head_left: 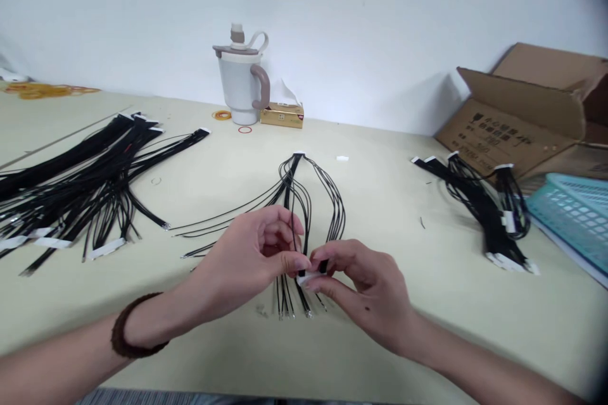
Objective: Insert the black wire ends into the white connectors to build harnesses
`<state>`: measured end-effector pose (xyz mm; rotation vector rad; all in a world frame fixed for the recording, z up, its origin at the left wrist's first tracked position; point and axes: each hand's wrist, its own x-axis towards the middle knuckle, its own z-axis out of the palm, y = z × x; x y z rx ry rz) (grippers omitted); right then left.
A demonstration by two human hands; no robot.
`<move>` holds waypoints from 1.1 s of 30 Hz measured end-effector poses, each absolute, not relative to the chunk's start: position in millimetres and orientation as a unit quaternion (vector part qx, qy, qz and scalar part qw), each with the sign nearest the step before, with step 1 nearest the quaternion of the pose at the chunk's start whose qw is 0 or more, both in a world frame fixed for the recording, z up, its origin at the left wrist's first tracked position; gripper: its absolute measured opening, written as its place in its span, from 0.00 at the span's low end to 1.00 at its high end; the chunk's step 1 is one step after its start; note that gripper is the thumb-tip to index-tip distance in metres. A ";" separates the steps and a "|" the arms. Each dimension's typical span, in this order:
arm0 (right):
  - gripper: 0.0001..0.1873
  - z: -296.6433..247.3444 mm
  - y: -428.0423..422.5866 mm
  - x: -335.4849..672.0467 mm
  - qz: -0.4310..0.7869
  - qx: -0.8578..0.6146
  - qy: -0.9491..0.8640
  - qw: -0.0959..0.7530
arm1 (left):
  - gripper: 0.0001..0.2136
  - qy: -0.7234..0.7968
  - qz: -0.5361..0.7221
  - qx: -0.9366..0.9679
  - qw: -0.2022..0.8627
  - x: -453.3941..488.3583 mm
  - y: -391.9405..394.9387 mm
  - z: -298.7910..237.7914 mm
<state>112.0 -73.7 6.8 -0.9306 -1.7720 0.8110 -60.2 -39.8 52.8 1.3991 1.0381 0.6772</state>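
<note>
A black wire harness (291, 185) lies in front of me, with a small white connector at its far end and loose wires fanning out to the left and toward me. My right hand (363, 291) pinches a white connector (311, 277) at the near end, where several black wires loop into it. Close beside it, my left hand (259, 253) has thumb and forefinger closed on a single black wire (293, 228) near that connector. Fingertips partly hide the connector's face. Bare metal terminals (287, 315) show on the loose wire ends below the hands.
Bundled black harnesses (118, 164) are piled at the left; more harnesses (479, 202) lie at the right. Behind stand a tumbler (239, 82) and a tissue box (282, 116). A cardboard box (513, 133) and a teal basket (574, 209) occupy the right side. A loose white connector (342, 158) lies mid-table.
</note>
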 end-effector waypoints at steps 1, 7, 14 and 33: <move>0.09 8.7 -71.4 113.2 0.366 -0.373 -0.710 0.472 | 0.09 0.444 0.297 0.592 0.604 -60.5 -38.5 52.1; 0.08 21.8 -58.3 118.8 0.544 -0.377 -0.608 0.438 | 0.14 0.410 0.333 0.433 0.730 -63.2 -27.2 41.2; 0.16 12.0 -53.0 112.9 0.645 -0.351 -0.590 0.336 | 0.05 0.330 0.345 0.370 0.797 -60.4 -10.4 32.1; 0.17 12.6 -60.3 109.8 0.163 -0.407 -0.825 0.356 | 0.04 0.375 0.436 0.274 0.771 -23.9 11.6 55.0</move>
